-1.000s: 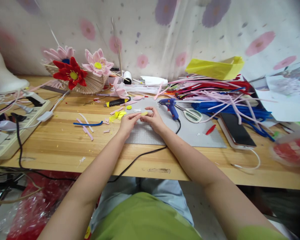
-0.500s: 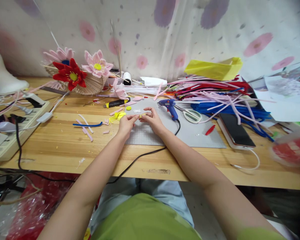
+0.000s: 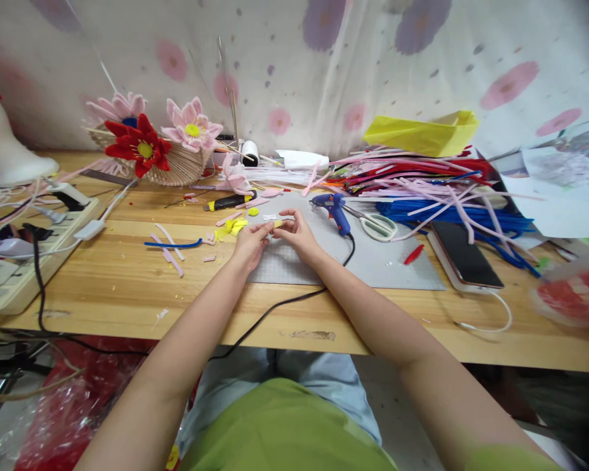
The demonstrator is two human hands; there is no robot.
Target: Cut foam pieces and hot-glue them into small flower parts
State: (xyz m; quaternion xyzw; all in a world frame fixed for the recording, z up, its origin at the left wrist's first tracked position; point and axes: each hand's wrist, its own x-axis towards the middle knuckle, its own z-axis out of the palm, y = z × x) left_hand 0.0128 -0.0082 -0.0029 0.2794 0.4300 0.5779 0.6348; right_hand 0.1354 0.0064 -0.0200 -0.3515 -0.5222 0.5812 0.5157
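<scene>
My left hand (image 3: 252,246) and my right hand (image 3: 298,237) meet above the left part of a grey cutting mat (image 3: 294,265). Between their fingertips is a small yellow piece (image 3: 277,224), mostly covered, so its exact kind does not show. Both hands are closed in a pinch on it. Just left of my left hand lie crumpled yellow scraps (image 3: 232,227). A small yellow disc (image 3: 253,211) and a white bit (image 3: 269,217) rest beyond the fingers. To the right of my right hand lies a blue glue gun (image 3: 332,210), with scissors (image 3: 379,226) beside it.
Pipe cleaners (image 3: 451,212) in several colours pile up at the back right, near a phone (image 3: 465,254). A woven fan with fuzzy flowers (image 3: 144,150) stands back left, by a power strip (image 3: 34,261). The glue gun's black cord (image 3: 275,306) crosses the table's front.
My left fingers have shifted slightly around the small yellow piece, and a little more of it shows. Both hands stay in nearly the same place; the view has moved a touch.
</scene>
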